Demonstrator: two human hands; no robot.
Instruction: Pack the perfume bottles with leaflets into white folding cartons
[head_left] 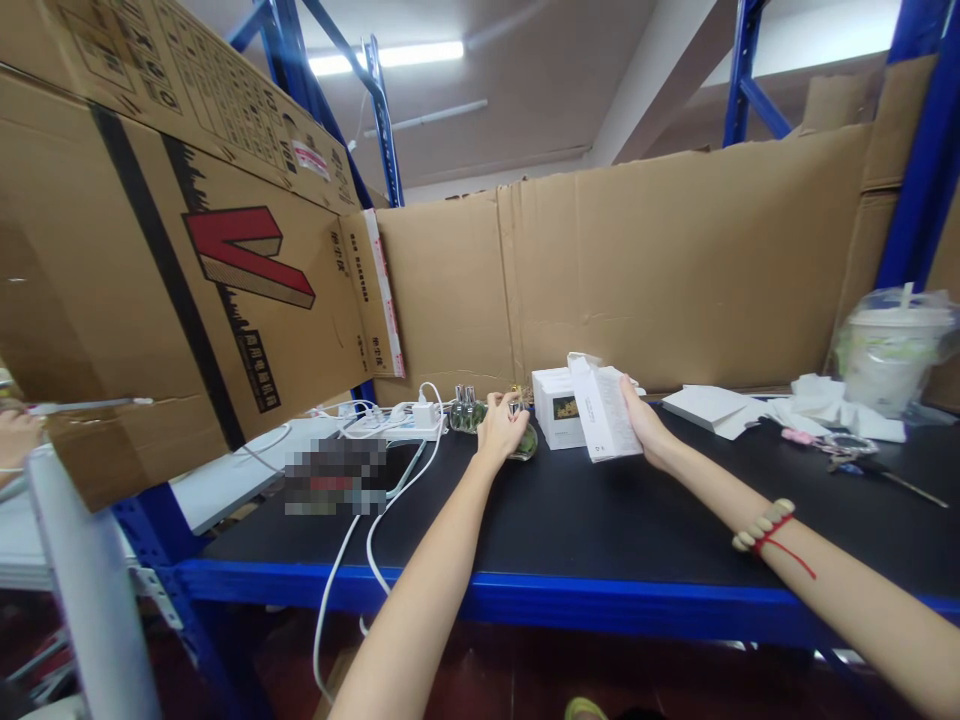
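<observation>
My left hand reaches to the back of the black tabletop, its fingers closed round the top of a round glass bottle with a greenish body. The hand hides part of the bottle. In my right hand is a tilted white carton with small print on its side, raised at the near edge of another box. That white box, with a dark picture on its front, stands between my two hands. Small glass bottles with silvery tops are just left of my left hand.
White cables and a power strip lie at the left, by a blurred-out object. At the right are a flat white box, crumpled paper, keys and a lidded cup. Cardboard walls close the back.
</observation>
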